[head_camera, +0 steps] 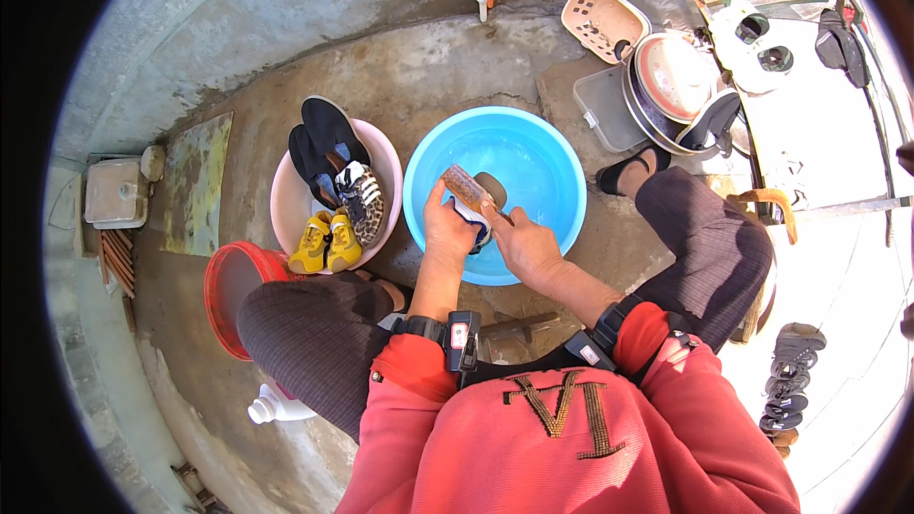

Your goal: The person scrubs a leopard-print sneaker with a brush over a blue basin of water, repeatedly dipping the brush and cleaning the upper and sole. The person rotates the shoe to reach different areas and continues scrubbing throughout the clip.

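Observation:
A blue plastic basin [550,157] with water in it stands in front of me. Over its near half, my left hand [450,225] holds a shoe [490,189] whose dark sole edge, white part and navy trim show. My right hand [525,243] grips a brown scrubbing brush [464,187] that lies against the shoe, its head towards the upper left. The hands hide much of the shoe. Left of the basin, a pink basin [389,157] holds black shoes [332,132], a leopard-print shoe with white stripes [366,203] and yellow small shoes [327,241].
A red bucket [214,300] stands by my left knee, with a white plastic bottle [275,405] below. At the upper right are a peach basket [603,18], a clear plastic box [610,111] and stacked basins [675,78]. Several shoes [789,378] stand in a row at right.

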`<state>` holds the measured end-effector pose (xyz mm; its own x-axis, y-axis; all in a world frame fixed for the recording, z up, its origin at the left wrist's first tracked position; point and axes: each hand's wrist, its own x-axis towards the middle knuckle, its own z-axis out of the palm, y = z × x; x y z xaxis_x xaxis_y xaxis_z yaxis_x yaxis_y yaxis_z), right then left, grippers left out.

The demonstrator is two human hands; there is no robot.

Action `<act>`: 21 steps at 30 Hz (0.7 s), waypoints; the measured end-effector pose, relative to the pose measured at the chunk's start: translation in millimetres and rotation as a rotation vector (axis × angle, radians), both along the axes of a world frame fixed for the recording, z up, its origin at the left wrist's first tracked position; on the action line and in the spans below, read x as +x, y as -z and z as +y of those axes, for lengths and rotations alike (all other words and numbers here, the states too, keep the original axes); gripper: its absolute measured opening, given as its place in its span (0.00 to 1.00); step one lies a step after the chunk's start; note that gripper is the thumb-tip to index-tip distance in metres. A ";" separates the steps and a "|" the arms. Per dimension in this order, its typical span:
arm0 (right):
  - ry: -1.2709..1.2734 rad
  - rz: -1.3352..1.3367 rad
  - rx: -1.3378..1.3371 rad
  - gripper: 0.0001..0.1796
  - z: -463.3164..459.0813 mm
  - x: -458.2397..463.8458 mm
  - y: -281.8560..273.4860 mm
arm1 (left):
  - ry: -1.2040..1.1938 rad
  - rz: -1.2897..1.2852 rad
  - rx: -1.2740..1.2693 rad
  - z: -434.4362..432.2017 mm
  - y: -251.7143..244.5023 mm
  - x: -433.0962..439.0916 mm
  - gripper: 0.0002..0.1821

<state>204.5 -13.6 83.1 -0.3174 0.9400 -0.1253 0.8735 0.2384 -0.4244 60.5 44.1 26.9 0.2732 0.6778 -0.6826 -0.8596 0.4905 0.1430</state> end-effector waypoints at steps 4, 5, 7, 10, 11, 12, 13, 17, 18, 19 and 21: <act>-0.131 -0.011 -0.005 0.32 -10.2 9.6 10.2 | -0.096 0.067 -0.153 3.5 4.7 -12.3 0.37; -0.132 -0.002 -0.014 0.31 -13.3 12.0 15.0 | -0.179 0.079 -0.214 7.5 7.8 -19.2 0.38; -0.142 0.007 -0.029 0.31 -18.2 20.5 27.4 | -0.274 0.040 -0.041 5.7 18.1 -34.8 0.35; -0.077 -0.159 -0.199 0.30 -14.4 40.3 51.4 | -0.298 0.178 -0.147 11.1 43.4 -42.1 0.19; 0.029 -0.113 -0.212 0.29 -11.1 44.6 60.9 | -0.316 0.175 -0.207 10.5 51.1 -42.9 0.13; 0.137 -0.076 -0.230 0.28 -4.5 48.5 71.3 | -0.330 0.206 -0.190 8.9 57.3 -43.3 0.13; 0.241 -0.051 -0.263 0.28 -0.7 50.7 82.7 | -0.353 0.238 -0.203 3.9 62.1 -42.1 0.13; 0.272 -0.028 -0.292 0.25 17.9 47.4 134.3 | -0.372 0.196 -0.161 -12.6 59.8 -39.4 0.22; 0.253 -0.072 -0.358 0.24 17.3 48.3 144.9 | -0.290 0.173 -0.168 -15.2 55.4 -39.0 0.17; 0.230 -0.145 -0.449 0.23 18.4 49.5 153.5 | -0.221 0.214 -0.155 -17.8 50.9 -37.9 0.19; 0.118 -0.048 -0.461 0.21 25.5 48.5 160.1 | -0.234 0.188 -0.148 -18.4 44.0 -33.8 0.19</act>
<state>253.0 11.9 -76.9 -0.1956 0.8121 -0.5497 0.9045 -0.0672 -0.4211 26.7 25.7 -17.0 -0.0183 0.5973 -0.8018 -0.9166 0.3103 0.2521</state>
